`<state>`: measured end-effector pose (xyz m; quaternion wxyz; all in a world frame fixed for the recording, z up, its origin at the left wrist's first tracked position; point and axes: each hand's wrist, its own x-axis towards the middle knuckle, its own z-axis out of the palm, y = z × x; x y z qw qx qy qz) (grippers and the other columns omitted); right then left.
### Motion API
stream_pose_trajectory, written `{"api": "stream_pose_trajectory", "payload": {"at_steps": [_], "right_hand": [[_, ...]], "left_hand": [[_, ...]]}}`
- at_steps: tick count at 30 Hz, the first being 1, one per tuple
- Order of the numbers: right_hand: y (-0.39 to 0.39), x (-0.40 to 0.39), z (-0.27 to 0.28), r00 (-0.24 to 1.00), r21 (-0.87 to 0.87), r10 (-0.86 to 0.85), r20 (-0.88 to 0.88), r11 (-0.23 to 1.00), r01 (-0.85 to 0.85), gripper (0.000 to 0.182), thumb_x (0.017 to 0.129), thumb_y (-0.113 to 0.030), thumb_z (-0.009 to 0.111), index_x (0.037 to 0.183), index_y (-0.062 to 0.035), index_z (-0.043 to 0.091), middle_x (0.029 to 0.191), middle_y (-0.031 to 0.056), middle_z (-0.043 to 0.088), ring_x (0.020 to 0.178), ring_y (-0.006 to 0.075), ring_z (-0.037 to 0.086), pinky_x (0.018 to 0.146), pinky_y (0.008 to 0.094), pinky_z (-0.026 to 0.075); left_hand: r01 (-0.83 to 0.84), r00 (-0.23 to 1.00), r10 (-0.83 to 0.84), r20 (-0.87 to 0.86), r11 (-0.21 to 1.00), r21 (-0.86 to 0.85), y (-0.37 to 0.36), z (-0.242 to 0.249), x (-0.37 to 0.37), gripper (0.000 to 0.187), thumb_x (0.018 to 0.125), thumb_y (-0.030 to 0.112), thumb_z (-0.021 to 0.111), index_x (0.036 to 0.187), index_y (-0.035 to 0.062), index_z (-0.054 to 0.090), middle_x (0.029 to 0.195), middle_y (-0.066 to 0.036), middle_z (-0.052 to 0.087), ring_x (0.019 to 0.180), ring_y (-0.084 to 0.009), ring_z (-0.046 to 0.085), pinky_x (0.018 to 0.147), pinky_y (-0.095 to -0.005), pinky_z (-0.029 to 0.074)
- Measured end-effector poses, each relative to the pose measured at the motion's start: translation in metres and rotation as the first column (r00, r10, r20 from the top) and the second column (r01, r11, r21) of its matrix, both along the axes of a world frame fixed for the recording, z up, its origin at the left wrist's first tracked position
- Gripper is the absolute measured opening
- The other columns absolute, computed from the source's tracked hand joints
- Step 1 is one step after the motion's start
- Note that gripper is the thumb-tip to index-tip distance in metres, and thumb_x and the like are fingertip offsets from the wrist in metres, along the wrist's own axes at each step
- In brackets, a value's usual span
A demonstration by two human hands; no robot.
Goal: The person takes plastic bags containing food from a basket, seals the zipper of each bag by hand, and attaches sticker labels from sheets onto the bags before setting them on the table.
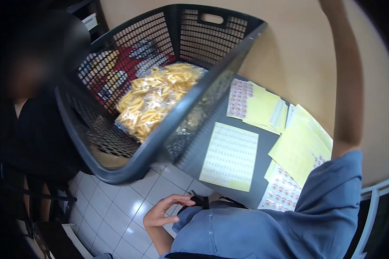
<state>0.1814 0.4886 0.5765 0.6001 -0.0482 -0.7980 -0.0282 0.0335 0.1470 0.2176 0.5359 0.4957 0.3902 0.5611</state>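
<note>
My left hand [162,213] is low in the view, over the tiled floor and beside my blue shirt. Its thumb and fingers are apart with nothing between them, and its fingertips are close to a black strap [199,202]. My right arm stretches up along the right side, and its hand is beyond the top edge. A large dark plastic basket [116,176] stands tilted in the view, with clear bags of yellow curved snacks [153,99] inside. Right of it, a printed label sheet [230,156] lies on a dark grey tabletop [248,200].
More yellow-backed sheets [300,140] and sticker sheets [283,190] overlap on the table's right side, near a beige wall [294,47]. A person in dark clothes [34,134] is at the left. Below is a white tiled floor [116,207]; a light metal frame [371,211] is at right.
</note>
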Motion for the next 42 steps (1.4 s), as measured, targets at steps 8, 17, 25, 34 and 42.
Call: {"api": "stream_pose_trajectory", "payload": {"at_steps": [8,17,25,34,42], "right_hand": [[-0.062,0.15,-0.162,0.967,-0.323,0.046,0.252,0.946,0.039,0.023,0.067,0.006,0.054,0.088,-0.0017,0.06,0.071,0.0048,0.058,0.066,0.012,0.053,0.066,0.0235,0.042],[-0.108,0.133,-0.25,0.941,-0.53,0.125,0.313,0.846,0.064,0.022,0.069,-0.008,0.06,0.091,-0.0102,0.059,0.084,0.0057,0.056,0.079,0.0166,0.053,0.073,0.0295,0.034],[-0.105,0.133,-0.273,0.891,-0.873,0.306,-0.337,0.253,-0.417,0.022,0.075,-0.007,0.06,0.094,0.0016,0.053,0.09,0.007,0.056,0.082,0.013,0.053,0.078,0.0257,0.039],[-0.112,0.133,-0.273,0.84,-0.861,0.393,-0.374,0.188,-0.472,0.011,0.078,-0.006,0.056,0.085,0.0024,0.052,0.08,0.0053,0.055,0.071,0.0091,0.055,0.066,0.021,0.043],[-0.118,0.131,-0.272,0.816,-0.835,0.419,-0.399,0.202,-0.512,0.011,0.077,-0.003,0.055,0.085,0.0033,0.051,0.084,0.0068,0.053,0.075,0.0116,0.055,0.07,0.0239,0.045]], "left_hand": [[0.003,0.999,-0.008,0.034,0.991,0.137,0.101,0.042,0.064,0.05,0.072,0.019,0.059,0.113,-0.0007,0.038,0.109,-0.012,0.047,0.102,-0.0196,0.044,0.084,-0.0312,0.035],[-0.193,0.958,0.21,-0.194,0.976,0.1,0.154,0.05,0.158,0.033,0.074,0.008,0.06,0.104,0.003,0.048,0.095,-0.007,0.054,0.09,-0.014,0.051,0.078,-0.0257,0.041],[-0.412,0.911,0.409,0.045,0.907,0.089,0.148,0.06,0.163,0.022,0.079,0.005,0.054,0.099,0.0002,0.048,0.096,-0.008,0.053,0.091,-0.0119,0.05,0.076,-0.0236,0.042],[-0.482,0.875,0.475,0.094,0.836,0.263,0.157,0.071,0.159,0.024,0.074,0.0,0.057,0.096,-0.0005,0.048,0.093,-0.01,0.053,0.088,-0.0163,0.054,0.078,-0.0271,0.042],[-0.572,0.813,0.57,0.115,0.749,0.334,0.159,0.07,0.168,0.019,0.074,-0.001,0.057,0.091,0.0003,0.048,0.085,-0.007,0.054,0.082,-0.0132,0.056,0.071,-0.0234,0.045]]}}
